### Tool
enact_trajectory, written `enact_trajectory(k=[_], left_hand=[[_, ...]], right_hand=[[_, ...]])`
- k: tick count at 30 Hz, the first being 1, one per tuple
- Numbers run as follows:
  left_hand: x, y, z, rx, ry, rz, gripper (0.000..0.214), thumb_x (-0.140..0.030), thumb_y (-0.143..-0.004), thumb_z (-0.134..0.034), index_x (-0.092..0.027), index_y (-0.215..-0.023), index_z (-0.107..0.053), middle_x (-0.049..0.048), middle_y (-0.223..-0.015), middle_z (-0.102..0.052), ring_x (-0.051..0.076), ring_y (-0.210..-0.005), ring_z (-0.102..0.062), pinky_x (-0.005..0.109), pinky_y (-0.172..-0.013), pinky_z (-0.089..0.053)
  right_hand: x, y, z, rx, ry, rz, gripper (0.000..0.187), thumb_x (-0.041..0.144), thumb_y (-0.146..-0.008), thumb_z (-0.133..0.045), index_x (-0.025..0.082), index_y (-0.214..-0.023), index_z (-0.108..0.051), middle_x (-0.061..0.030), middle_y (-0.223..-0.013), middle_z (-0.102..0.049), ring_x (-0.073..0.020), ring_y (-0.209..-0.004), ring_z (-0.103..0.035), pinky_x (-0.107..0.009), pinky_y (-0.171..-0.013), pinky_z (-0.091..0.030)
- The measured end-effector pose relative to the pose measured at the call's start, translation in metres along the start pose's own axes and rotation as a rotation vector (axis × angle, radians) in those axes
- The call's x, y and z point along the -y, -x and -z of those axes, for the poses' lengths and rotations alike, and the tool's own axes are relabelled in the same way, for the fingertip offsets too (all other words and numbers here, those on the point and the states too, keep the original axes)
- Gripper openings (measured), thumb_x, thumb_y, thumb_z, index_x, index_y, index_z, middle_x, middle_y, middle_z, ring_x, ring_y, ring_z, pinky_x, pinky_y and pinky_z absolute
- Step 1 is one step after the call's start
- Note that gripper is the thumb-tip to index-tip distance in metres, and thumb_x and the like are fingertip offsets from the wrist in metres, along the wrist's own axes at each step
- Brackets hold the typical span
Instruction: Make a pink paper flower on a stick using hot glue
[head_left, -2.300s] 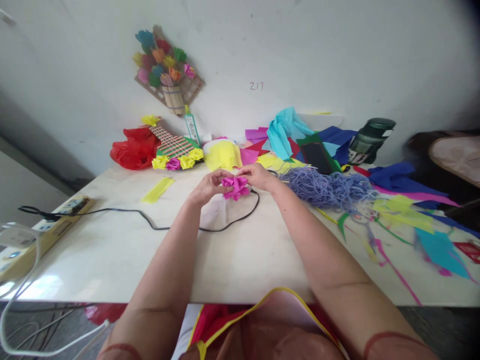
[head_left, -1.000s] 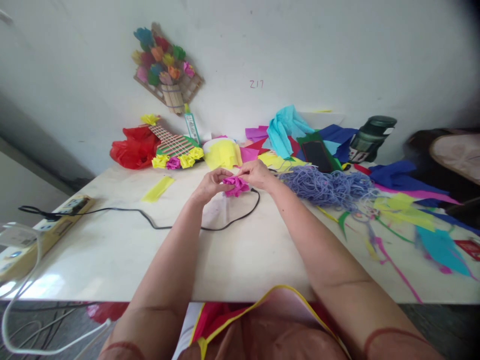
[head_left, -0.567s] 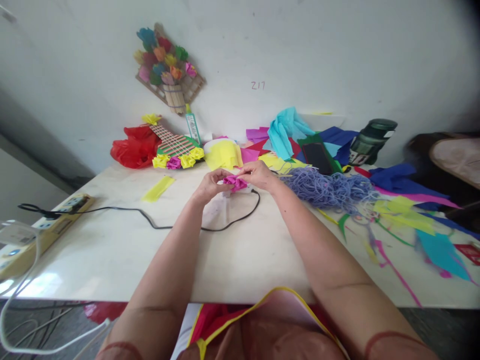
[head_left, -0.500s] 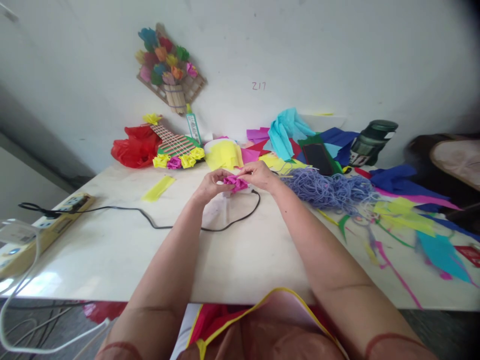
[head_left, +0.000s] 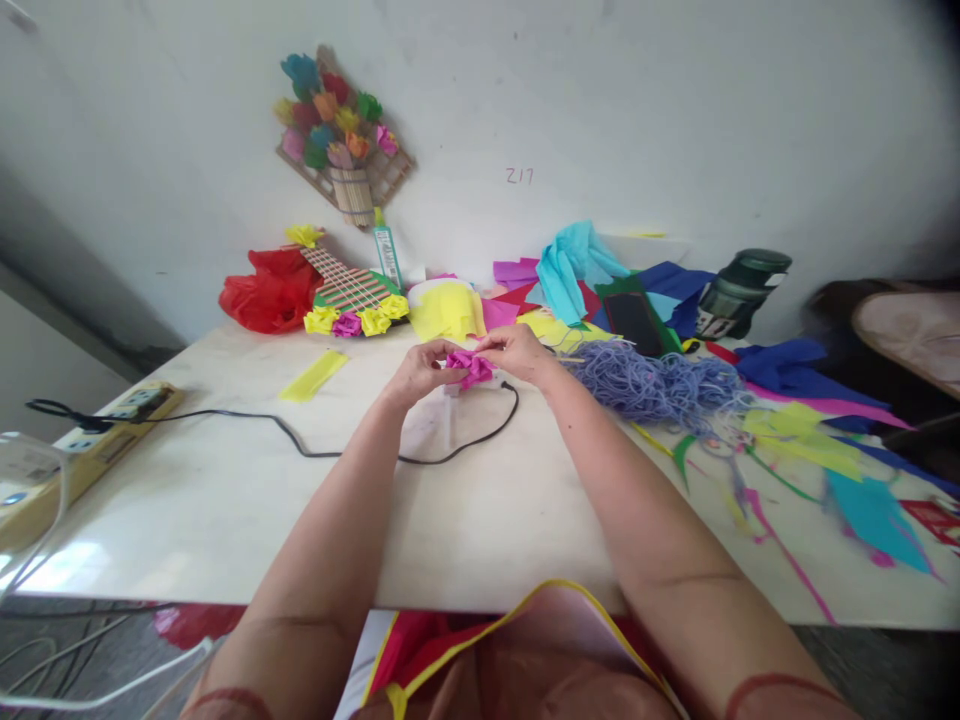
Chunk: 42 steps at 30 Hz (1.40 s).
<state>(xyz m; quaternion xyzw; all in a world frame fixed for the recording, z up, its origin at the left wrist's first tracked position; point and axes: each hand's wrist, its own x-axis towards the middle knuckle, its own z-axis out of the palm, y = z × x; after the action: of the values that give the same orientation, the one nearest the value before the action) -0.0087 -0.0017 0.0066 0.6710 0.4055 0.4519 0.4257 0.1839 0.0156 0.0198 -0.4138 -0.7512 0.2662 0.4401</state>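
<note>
A magenta crepe-paper flower [head_left: 471, 369] is held between both hands above the middle of the table. My left hand [head_left: 421, 372] pinches its left side, fingers closed. At its upper right edge, my right hand [head_left: 517, 352] is closed on the petals with the fingertips. Just below the flower lies a pale, see-through stick-like item [head_left: 450, 420], partly hidden by the hands; it looks like a glue stick, and a black cord [head_left: 480, 448] curves round it. Beyond the hands is a stack of yellow crepe paper [head_left: 448, 308].
A striped guitar-shaped craft [head_left: 345, 285] with paper flowers leans at the back left, beside a glue bottle [head_left: 387, 254]. Purple yarn [head_left: 652, 380], a phone [head_left: 634, 318] and a dark green bottle [head_left: 742, 292] are right. A power strip [head_left: 82, 450] lies left.
The view has shifted slightly. Both hands keep nearly the same hold on the magenta flower.
</note>
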Motion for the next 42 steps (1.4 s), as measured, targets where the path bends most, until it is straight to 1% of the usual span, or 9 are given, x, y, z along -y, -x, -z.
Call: enact_trajectory(k=[4,10,16,20,26,29,32,38,42], left_hand=[[-0.002,0.001,0.000,0.000,-0.030,-0.014,0.032,-0.028,-0.057,-0.080,-0.014,-0.084,-0.072,0.0031,-0.076,-0.068,0.013,-0.066,-0.056,0.026,-0.062,-0.043],[-0.002,0.001,0.000,0.038,-0.011,-0.023,0.035,-0.029,-0.059,-0.078,-0.014,-0.090,-0.072,0.0032,-0.077,-0.067,0.013,-0.066,-0.056,0.025,-0.059,-0.042],[0.002,-0.001,0.001,0.001,-0.022,-0.038,0.031,-0.025,-0.059,-0.076,-0.014,-0.088,-0.072,0.0024,-0.076,-0.067,0.013,-0.067,-0.055,0.025,-0.061,-0.043],[0.000,0.000,0.000,-0.022,-0.028,-0.060,0.028,-0.023,-0.058,-0.075,-0.015,-0.085,-0.072,0.0018,-0.074,-0.067,0.013,-0.066,-0.054,0.025,-0.061,-0.043],[-0.005,0.001,-0.001,-0.044,-0.015,-0.056,0.032,-0.022,-0.055,-0.076,-0.015,-0.086,-0.072,0.0016,-0.075,-0.068,0.013,-0.067,-0.056,0.025,-0.063,-0.044],[-0.005,0.001,-0.002,-0.040,-0.011,-0.051,0.036,-0.022,-0.055,-0.077,-0.015,-0.090,-0.073,0.0019,-0.078,-0.069,0.014,-0.069,-0.057,0.026,-0.065,-0.045],[-0.005,0.001,-0.001,-0.042,-0.006,-0.056,0.036,-0.022,-0.055,-0.077,-0.015,-0.090,-0.073,0.0020,-0.078,-0.069,0.014,-0.070,-0.057,0.026,-0.065,-0.045],[-0.004,0.000,-0.001,-0.049,0.017,-0.066,0.038,-0.023,-0.054,-0.077,-0.016,-0.091,-0.073,0.0021,-0.079,-0.069,0.014,-0.071,-0.058,0.026,-0.066,-0.046],[-0.002,0.000,-0.001,-0.055,0.040,-0.073,0.039,-0.022,-0.055,-0.078,-0.016,-0.093,-0.072,0.0030,-0.082,-0.070,0.015,-0.074,-0.060,0.026,-0.069,-0.047]], right_hand=[[-0.001,0.000,-0.001,-0.004,0.019,0.007,0.010,0.012,-0.068,-0.071,0.018,-0.071,-0.079,-0.0032,-0.069,-0.075,-0.0144,-0.064,-0.067,-0.022,-0.059,-0.048],[-0.002,0.000,-0.001,-0.006,0.028,0.010,0.012,0.011,-0.068,-0.070,0.017,-0.074,-0.080,-0.0052,-0.074,-0.077,-0.0157,-0.069,-0.069,-0.023,-0.062,-0.049],[-0.006,-0.001,-0.001,0.009,0.025,0.032,0.013,0.015,-0.071,-0.070,0.019,-0.078,-0.081,-0.0047,-0.077,-0.077,-0.0176,-0.072,-0.071,-0.025,-0.066,-0.053],[-0.009,-0.001,-0.001,0.011,0.055,0.048,0.012,0.017,-0.074,-0.070,0.020,-0.079,-0.081,-0.0039,-0.075,-0.077,-0.0178,-0.071,-0.070,-0.027,-0.070,-0.053],[-0.015,-0.003,-0.001,0.004,0.141,0.087,0.012,0.023,-0.075,-0.071,0.019,-0.081,-0.081,-0.0021,-0.070,-0.075,-0.0153,-0.066,-0.067,-0.024,-0.065,-0.050],[-0.015,-0.002,-0.001,-0.002,0.170,0.088,0.014,0.025,-0.076,-0.071,0.018,-0.083,-0.081,-0.0028,-0.069,-0.075,-0.0151,-0.065,-0.066,-0.024,-0.063,-0.048],[-0.015,-0.002,-0.001,-0.001,0.185,0.086,0.016,0.026,-0.077,-0.071,0.017,-0.084,-0.081,-0.0036,-0.069,-0.075,-0.0154,-0.064,-0.066,-0.023,-0.061,-0.047],[-0.015,-0.001,0.000,-0.004,0.197,0.101,0.015,0.028,-0.078,-0.070,0.021,-0.086,-0.081,-0.0033,-0.076,-0.077,-0.0162,-0.069,-0.068,-0.024,-0.062,-0.047],[-0.011,-0.001,0.000,0.001,0.227,0.087,0.017,0.026,-0.080,-0.068,0.020,-0.091,-0.079,-0.0046,-0.079,-0.077,-0.0163,-0.070,-0.067,-0.025,-0.064,-0.047]])
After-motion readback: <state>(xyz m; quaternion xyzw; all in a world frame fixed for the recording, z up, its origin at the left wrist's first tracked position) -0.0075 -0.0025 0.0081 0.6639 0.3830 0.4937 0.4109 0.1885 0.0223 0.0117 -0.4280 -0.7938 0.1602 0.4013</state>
